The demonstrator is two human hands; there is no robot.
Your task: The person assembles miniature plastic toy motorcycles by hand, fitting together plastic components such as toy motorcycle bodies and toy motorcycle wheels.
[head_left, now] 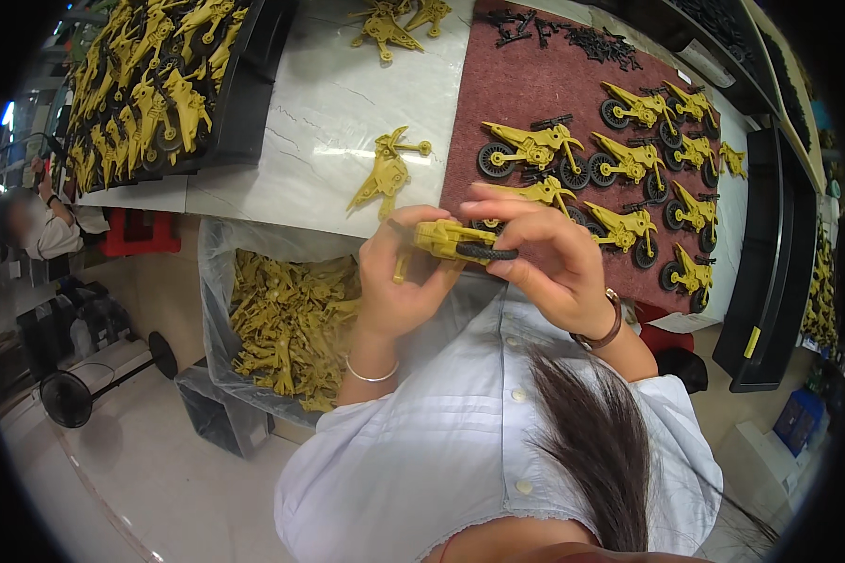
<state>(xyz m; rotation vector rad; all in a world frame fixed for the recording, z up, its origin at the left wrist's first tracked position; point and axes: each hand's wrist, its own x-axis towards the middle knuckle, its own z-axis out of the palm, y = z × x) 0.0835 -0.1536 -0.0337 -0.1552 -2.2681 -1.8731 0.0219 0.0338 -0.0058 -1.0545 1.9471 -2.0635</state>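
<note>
Between my two hands, just over the table's near edge, is a yellow toy motorcycle body (438, 237) with a black wheel (486, 251) at its right end. My left hand (397, 281) is closed round the body's left part. The fingers and thumb of my right hand (556, 255) pinch the wheel end. A single yellow motorcycle body (386, 175) without wheels lies on the white tabletop beyond my left hand. Right of my hands, several yellow toy motorcycles (628, 159) with black wheels and handlebars stand in rows on a dark red mat (545, 84).
A black crate (251, 103) heaped with yellow motorcycles stands at the far left. Below the table edge, a clear plastic bag (218, 281) holds many yellow bodies. Small black parts (603, 47) lie at the mat's far end. A black tray (765, 253) stands at the right. Another person (52, 225) is at far left.
</note>
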